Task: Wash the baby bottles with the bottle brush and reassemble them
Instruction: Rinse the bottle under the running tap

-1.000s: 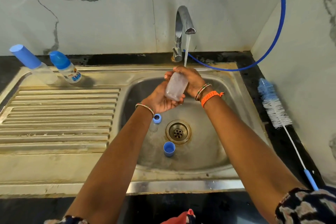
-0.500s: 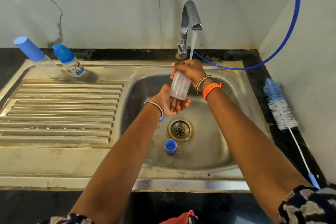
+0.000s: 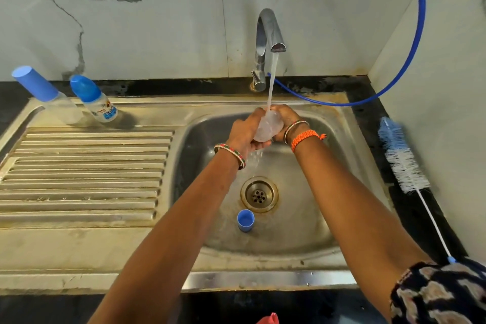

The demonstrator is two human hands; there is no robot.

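A clear, capless baby bottle [image 3: 268, 127] sits under the running tap [image 3: 271, 42], held between both hands over the sink basin [image 3: 302, 218]. My left hand [image 3: 247, 131] grips its left side and my right hand [image 3: 285, 119] grips its right side. Water streams into the bottle's top and drips below it. A blue cap [image 3: 245, 220] lies in the basin, in front of the drain [image 3: 259, 194]. Two capped bottles, one plain [image 3: 47, 95] and one labelled [image 3: 94, 98], stand at the back of the drainboard. The bottle brush [image 3: 403, 163] lies on the counter to the right.
A ribbed steel drainboard [image 3: 84, 176] stretches left of the basin. A blue hose [image 3: 394, 81] curves from the tap base up the right wall. Marble-look walls close in behind and on the right. A dark counter edge runs along the front.
My left hand has come up from under the bottle's base to grip its side. The bottle has shifted straight under the stream. The small blue piece by my left wrist is hidden now.
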